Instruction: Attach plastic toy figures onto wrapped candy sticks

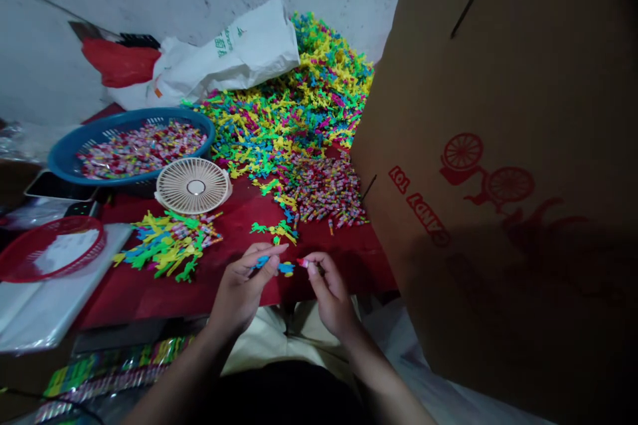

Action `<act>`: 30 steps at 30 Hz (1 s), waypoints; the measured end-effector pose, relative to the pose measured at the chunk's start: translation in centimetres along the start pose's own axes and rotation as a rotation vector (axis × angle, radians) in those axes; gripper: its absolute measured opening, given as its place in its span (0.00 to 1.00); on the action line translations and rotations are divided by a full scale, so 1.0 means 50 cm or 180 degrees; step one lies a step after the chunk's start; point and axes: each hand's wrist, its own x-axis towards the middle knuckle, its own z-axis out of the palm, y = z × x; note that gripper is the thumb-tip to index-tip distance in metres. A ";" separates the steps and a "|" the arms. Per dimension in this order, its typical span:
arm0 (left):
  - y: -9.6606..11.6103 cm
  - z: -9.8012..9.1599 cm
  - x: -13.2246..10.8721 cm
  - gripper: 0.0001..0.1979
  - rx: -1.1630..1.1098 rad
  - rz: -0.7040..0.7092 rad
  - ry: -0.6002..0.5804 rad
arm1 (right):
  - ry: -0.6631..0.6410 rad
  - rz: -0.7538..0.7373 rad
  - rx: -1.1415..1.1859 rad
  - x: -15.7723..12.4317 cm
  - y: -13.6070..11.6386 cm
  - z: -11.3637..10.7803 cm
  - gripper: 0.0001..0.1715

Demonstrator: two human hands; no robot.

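Between thumb and fingers, my left hand (248, 285) pinches a small blue plastic toy figure (286, 268) over the front edge of the red table (236, 264). Just right of it, my right hand (329, 289) is closed on a small candy tube (302, 262) with a red end, pointing at the figure; a small gap seems to lie between them. A few loose green and yellow toy figures (279, 232) lie beyond my fingers. Behind those is a heap of candy tubes (323, 189), and further back a tall heap of toy figures (299, 106).
At left stand a blue basket (62, 163) of candy tubes and a white round fan (194, 187). A mixed pile (172, 246) lies before them, beside a red basket (12, 262). A white sack (249, 43) rests behind. A large cardboard box (478, 93) walls off the right side.
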 end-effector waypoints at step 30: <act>0.086 0.005 -0.034 0.06 -0.0298 0.0197 -0.0240 | -0.0055 -0.0515 -0.0073 -0.026 -0.075 -0.027 0.09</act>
